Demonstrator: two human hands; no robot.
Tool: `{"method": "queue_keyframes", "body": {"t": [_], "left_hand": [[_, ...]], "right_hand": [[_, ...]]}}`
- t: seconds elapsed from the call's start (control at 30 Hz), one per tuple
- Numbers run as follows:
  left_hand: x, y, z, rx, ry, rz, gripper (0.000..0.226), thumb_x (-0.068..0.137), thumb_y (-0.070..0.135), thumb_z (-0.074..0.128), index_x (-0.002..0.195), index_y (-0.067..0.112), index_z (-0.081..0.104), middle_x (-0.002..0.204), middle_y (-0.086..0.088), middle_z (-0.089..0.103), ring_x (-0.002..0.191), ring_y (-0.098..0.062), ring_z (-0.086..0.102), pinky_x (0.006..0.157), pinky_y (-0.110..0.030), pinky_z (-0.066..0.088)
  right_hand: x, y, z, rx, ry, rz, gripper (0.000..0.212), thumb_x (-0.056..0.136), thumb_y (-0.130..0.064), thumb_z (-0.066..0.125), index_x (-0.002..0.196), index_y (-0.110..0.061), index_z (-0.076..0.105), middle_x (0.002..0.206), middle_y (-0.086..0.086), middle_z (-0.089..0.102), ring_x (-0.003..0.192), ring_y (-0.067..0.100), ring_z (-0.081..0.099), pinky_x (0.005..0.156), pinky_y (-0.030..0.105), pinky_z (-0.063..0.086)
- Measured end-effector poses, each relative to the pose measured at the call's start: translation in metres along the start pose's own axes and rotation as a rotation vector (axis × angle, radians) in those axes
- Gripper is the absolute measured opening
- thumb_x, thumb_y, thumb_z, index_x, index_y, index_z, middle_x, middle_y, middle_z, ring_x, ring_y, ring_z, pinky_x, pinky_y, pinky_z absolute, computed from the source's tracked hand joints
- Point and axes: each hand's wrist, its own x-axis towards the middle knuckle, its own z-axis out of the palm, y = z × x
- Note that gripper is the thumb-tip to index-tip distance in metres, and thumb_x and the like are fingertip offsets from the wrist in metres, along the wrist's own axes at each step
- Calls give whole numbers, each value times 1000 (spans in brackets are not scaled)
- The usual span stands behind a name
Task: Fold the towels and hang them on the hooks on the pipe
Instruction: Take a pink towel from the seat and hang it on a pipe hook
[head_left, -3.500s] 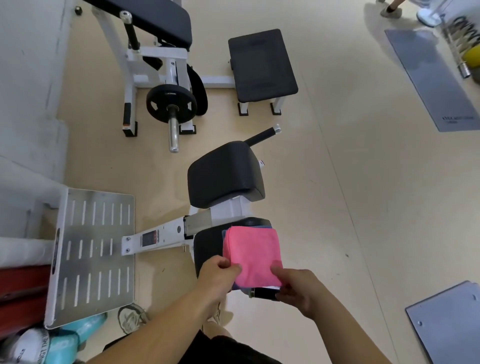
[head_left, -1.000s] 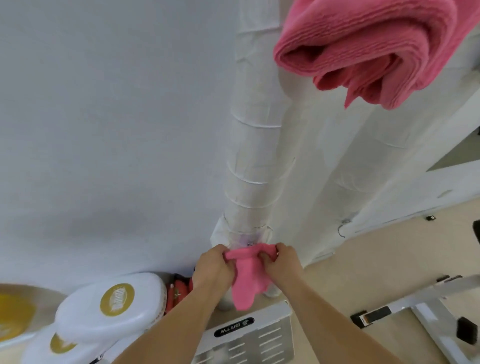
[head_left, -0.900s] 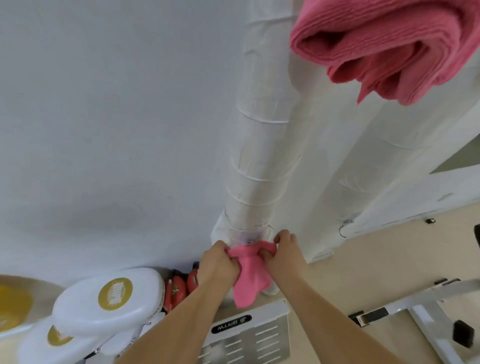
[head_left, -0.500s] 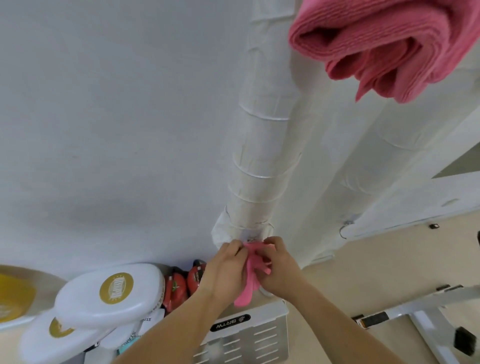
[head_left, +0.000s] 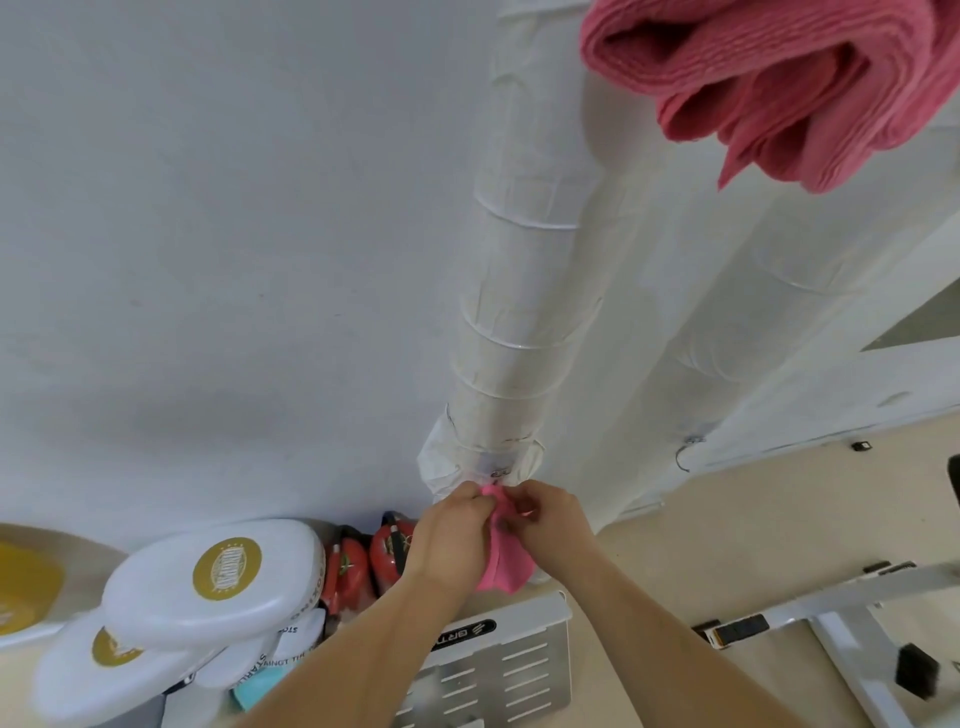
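Fingers (head_left: 480, 506) of both my hands pinch the pink towel (head_left: 504, 566) against the pipe (head_left: 514, 312); missing the hidden hook drops it.

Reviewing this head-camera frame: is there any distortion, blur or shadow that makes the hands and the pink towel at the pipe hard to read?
Head view: wide-angle bending splays the wrapped pipe and the hanging dark pink towel looms oversized. Lighting is soft, with a faint shadow on the wall and no glare. Left hand and right hand are fairly sharp on the pink towel; the hook itself is hidden.
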Motion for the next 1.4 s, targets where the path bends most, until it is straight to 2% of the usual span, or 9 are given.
{"method": "queue_keyframes", "body": {"t": [0.17, 0.27, 0.4, 0.53, 0.73, 0.9, 1.03, 1.2, 1.4], "left_hand": [[-8, 3, 0, 34, -15, -30, 23, 93, 46, 49, 79, 28, 51, 84, -7, 70, 88, -30, 66, 84, -50, 52], [-5, 2, -2, 26, 6, -44, 29, 95, 45, 53, 79, 21, 52, 77, -1, 66, 78, -24, 60, 76, -44, 48], [-2, -1, -1, 220, 48, 46, 31, 98, 39, 55, 76, 17, 52, 81, -2, 65, 83, -23, 60, 82, -42, 47], [4, -12, 0, 435, 78, 143, 19, 98, 32, 57, 89, 20, 68, 94, 4, 71, 93, -20, 65, 81, -36, 51], [9, -14, 0, 331, 85, 33, 27, 94, 41, 57, 85, 19, 68, 82, 4, 69, 83, -16, 64, 72, -30, 48], [-1, -9, -6, 613, 15, 275, 23, 100, 35, 49, 112, 34, 69, 104, 11, 61, 96, -14, 59, 77, -32, 49], [-11, -11, -15, 694, -15, 470, 28, 97, 20, 50, 113, 22, 73, 107, 2, 65, 99, -22, 62, 78, -37, 53], [-15, -1, -28, 610, -13, 528, 28, 97, 17, 53, 114, 15, 76, 116, -1, 72, 103, -14, 59, 87, -11, 41], [-17, 5, -31, 691, -34, 550, 55, 87, 42, 33, 101, 16, 79, 99, -3, 73, 94, -21, 65, 87, -34, 55]], "right_hand": [[-5, 0, 4, -75, 27, 21, 17, 92, -31, 69, 108, -26, 74, 89, -12, 75, 84, 8, 70, 69, 17, 46], [-7, 3, 5, -85, 25, 6, 19, 94, -36, 68, 108, -24, 75, 97, -8, 80, 82, 5, 70, 69, 14, 46], [-2, 6, -1, -64, -36, 10, 21, 93, -36, 70, 108, -25, 77, 99, -8, 80, 85, 3, 71, 81, 24, 55], [3, 5, 2, -91, -15, 36, 15, 91, -30, 72, 104, -25, 78, 98, -8, 80, 80, 3, 66, 75, 20, 49], [-3, 4, 7, -116, -11, 53, 23, 92, -26, 67, 114, -25, 74, 102, -6, 79, 93, 16, 72, 82, 30, 55], [-11, 0, 5, -141, -27, 6, 30, 97, -33, 61, 124, -25, 70, 118, -4, 67, 103, 19, 68, 91, 31, 53], [-19, -3, -6, -201, -18, -44, 44, 95, -36, 57, 138, -32, 62, 129, -5, 54, 114, 18, 61, 101, 33, 51], [-24, -10, -17, -174, 24, -81, 39, 94, -28, 63, 133, -25, 67, 130, -3, 55, 113, 19, 63, 98, 30, 51], [-27, -11, -19, -159, 56, -72, 33, 95, -28, 65, 128, -29, 71, 130, -6, 55, 108, 16, 64, 88, 23, 48]]}}
